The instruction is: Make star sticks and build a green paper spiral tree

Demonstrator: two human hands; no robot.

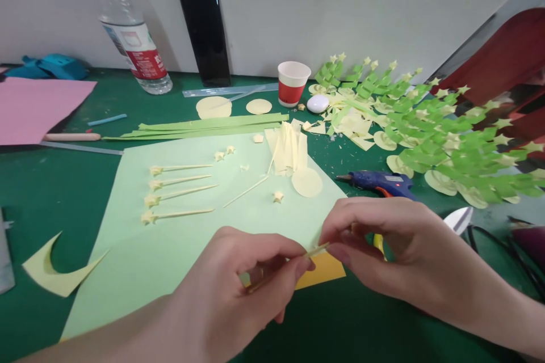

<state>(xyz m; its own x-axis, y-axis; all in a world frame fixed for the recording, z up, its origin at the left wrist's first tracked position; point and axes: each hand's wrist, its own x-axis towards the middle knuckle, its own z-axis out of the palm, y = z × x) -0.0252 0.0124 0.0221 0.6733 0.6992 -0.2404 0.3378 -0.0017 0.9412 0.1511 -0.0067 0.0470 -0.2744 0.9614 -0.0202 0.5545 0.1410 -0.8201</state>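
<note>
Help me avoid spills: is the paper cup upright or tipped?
Upright: the paper cup stands on its narrower base, wide rim facing up.

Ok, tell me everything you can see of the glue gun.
The glue gun has a blue, plastic-looking body with a pale label, a red-orange part beneath and a dark, tapering nozzle pointing left. It lies on the green tabletop, beyond the right hand, which hides part of it. Whether they touch is unclear.

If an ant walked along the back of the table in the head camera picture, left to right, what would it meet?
Blue object, plastic bottle, black phone, red-and-white cup, green paper shapes with little stars.
</note>
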